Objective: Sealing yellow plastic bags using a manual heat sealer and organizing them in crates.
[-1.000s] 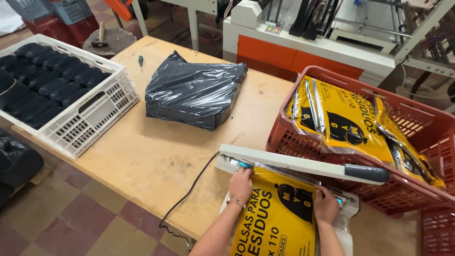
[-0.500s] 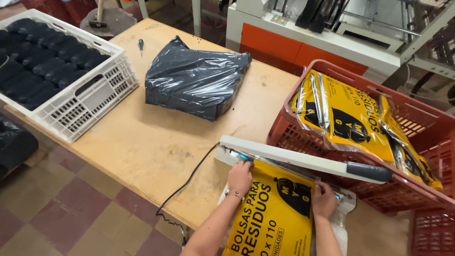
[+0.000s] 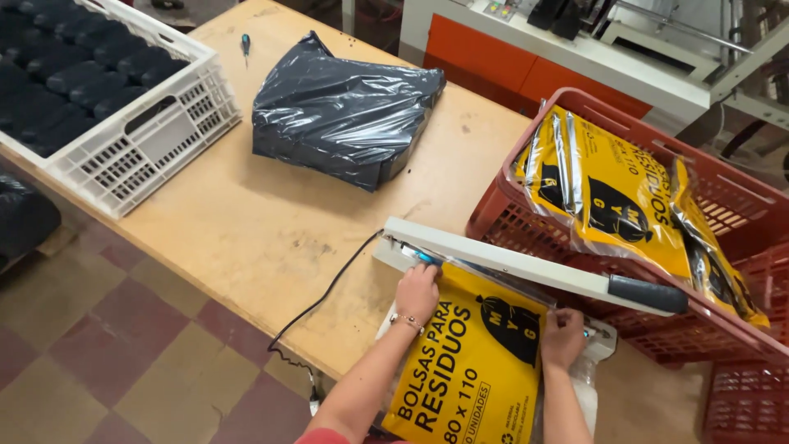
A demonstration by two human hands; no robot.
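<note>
Left hand [image 3: 417, 292] pressing flat, fingers together, on upper left corner of yellow package [image 3: 468, 362], touching it just below the sealer bar. Right hand [image 3: 564, 337] gripping upper right edge of same package, fingers curled and clamped on the plastic. Package lying at near edge of desk [image 3: 246, 222], its top end sitting under raised arm of white heat sealer [image 3: 509, 263], black handle [image 3: 648, 293] pointing right. Black cord [image 3: 325, 300] trailing from sealer's left end over desk edge. Sitting just right of sealer: red crate [image 3: 740, 205] holding more yellow packages [image 3: 608, 189]. Lying farther back on desk: black plastic bundle [image 3: 341, 115]. Standing at far left: white crate [image 3: 148, 140] holding dark rolls.
</note>
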